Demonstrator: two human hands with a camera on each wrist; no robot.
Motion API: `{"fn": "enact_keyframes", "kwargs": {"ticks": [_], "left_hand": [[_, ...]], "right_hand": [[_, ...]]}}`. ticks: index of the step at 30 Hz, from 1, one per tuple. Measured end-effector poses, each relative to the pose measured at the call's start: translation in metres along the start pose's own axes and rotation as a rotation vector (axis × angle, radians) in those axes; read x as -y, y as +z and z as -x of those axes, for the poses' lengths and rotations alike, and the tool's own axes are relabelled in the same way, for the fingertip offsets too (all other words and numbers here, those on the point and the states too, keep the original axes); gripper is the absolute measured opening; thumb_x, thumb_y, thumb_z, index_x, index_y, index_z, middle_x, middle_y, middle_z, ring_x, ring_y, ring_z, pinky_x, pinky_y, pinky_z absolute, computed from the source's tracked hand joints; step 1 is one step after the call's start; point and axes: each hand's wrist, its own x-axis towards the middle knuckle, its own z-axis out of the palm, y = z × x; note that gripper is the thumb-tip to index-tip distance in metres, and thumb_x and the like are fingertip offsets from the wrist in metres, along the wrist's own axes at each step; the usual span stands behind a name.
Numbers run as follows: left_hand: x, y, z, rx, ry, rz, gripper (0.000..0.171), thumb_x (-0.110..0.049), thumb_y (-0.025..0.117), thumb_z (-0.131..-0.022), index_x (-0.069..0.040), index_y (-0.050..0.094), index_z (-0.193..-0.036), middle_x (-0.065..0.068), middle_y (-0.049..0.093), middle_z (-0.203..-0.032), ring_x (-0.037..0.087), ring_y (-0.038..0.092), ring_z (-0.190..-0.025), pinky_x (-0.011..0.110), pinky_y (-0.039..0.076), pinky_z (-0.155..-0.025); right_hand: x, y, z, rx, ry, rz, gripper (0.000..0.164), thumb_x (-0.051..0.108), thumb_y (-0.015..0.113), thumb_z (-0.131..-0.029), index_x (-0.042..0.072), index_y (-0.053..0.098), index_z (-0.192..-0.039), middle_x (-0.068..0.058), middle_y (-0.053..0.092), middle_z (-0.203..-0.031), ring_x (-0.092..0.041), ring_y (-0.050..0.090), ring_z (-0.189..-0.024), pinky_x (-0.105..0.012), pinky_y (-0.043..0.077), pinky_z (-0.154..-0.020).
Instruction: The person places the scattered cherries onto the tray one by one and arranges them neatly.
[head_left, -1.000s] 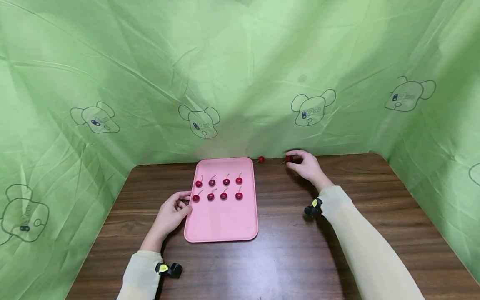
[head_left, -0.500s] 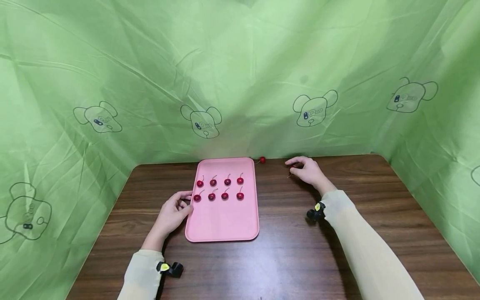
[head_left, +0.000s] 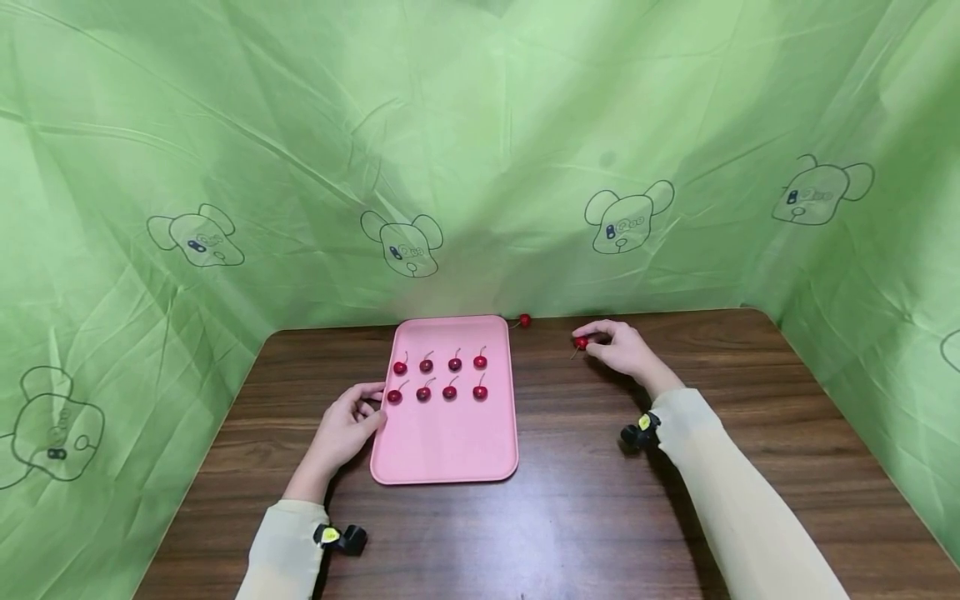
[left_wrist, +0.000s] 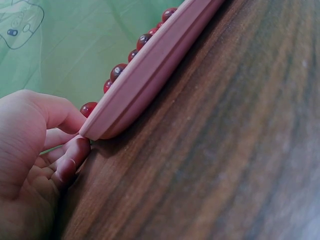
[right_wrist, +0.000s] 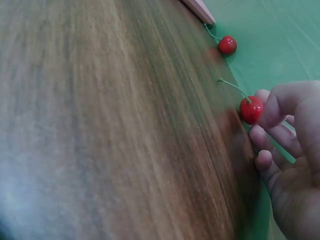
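While the left hand (head_left: 347, 429) grips the pink tray (head_left: 442, 450) edge, the right hand (head_left: 622, 350) pinches a cherry (head_left: 581, 342), partly hiding it.

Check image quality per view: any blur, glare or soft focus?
Head view: evenly lit and sharp, with a faint sheen on the table near the bottom edge. Left wrist view: the tray rim and left hand are fairly sharp, the near wood grain soft. Right wrist view: the held cherry is crisp, but the lower left table blurs with pale glare.
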Motion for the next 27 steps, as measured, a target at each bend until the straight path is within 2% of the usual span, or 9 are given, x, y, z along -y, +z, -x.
{"fn": "enact_keyframes", "kwargs": {"ticks": [9,16,27], "left_hand": [[0.0,0.0,0.001,-0.005,-0.005,0.004,0.043,-0.005,0.077,-0.097,-0.008,0.07,-0.139,0.01,0.073,-0.118,0.016,0.063,-0.087,0.023,0.049,-0.072],[-0.001,0.0,0.001,-0.002,-0.003,0.023,0.043,-0.003,0.076,-0.097,-0.007,0.07,-0.139,0.011,0.073,-0.118,0.018,0.062,-0.087,0.022,0.048,-0.072],[-0.002,0.001,0.001,0.006,-0.018,-0.002,0.042,-0.005,0.076,-0.098,-0.009,0.07,-0.139,0.008,0.072,-0.119,0.021,0.062,-0.089,0.025,0.05,-0.073]], "right_hand": [[0.004,0.003,0.015,0.044,0.03,-0.055,0.032,0.007,0.074,-0.097,0.009,0.079,-0.128,-0.011,0.077,-0.106,-0.021,0.066,-0.097,-0.03,0.05,-0.084],[0.009,0.011,0.026,0.046,-0.01,-0.092,0.028,0.008,0.08,-0.097,0.006,0.08,-0.125,-0.012,0.079,-0.105,-0.022,0.068,-0.096,-0.026,0.051,-0.081],[0.015,0.027,0.038,0.031,-0.045,-0.107,0.028,0.01,0.084,-0.095,0.006,0.08,-0.122,-0.01,0.078,-0.103,-0.023,0.067,-0.094,-0.026,0.051,-0.08]]}}
